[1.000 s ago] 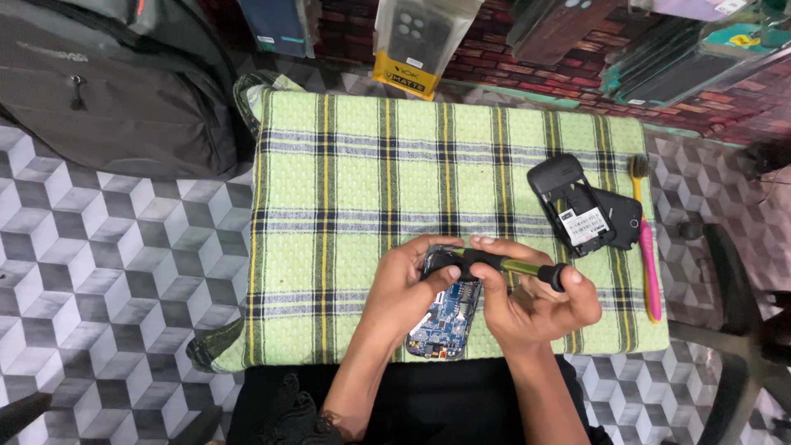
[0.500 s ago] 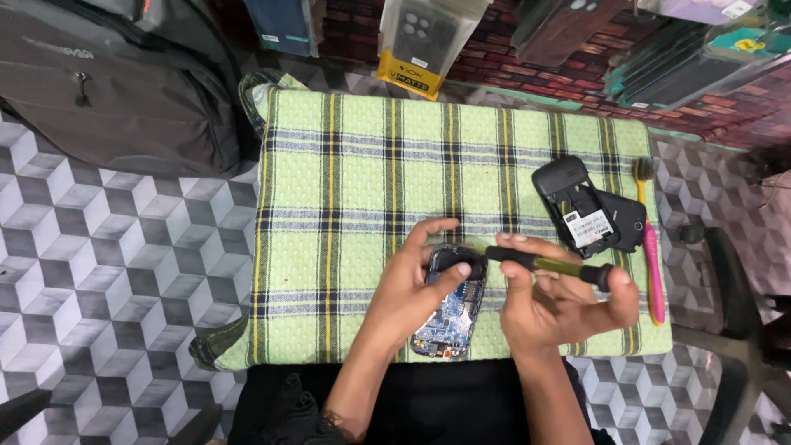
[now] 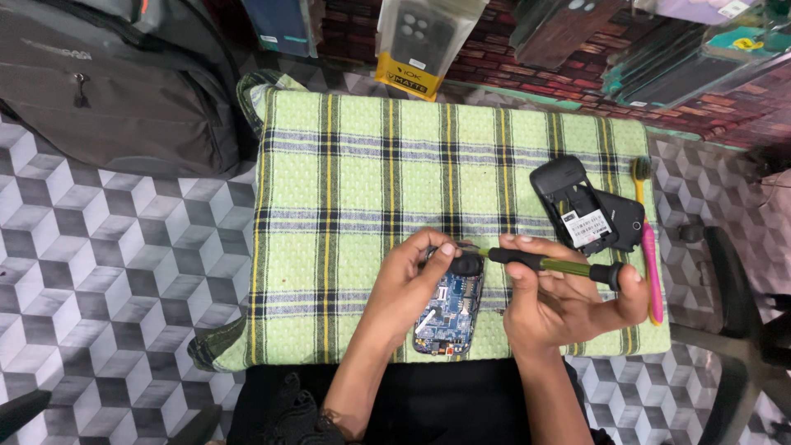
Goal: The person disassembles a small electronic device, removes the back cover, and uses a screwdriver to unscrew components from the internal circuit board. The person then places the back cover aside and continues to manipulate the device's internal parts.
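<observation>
The left hand (image 3: 409, 287) pinched the opened phone's circuit board (image 3: 451, 311), which lay near the front edge of the checked cloth (image 3: 346, 165). The right hand (image 3: 560, 301) gripped a screwdriver (image 3: 548, 265), tip at the board's top. Since the earlier frame, the board had tilted a little more upright, and the screwdriver had levelled.

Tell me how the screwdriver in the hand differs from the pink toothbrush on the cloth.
The screwdriver is green-shafted with black grips; the toothbrush is pink with a yellow head. The screwdriver lies crosswise, held in the right hand; the toothbrush lies lengthwise, untouched, on the checked cloth. Both are slim, straight tools.
</observation>
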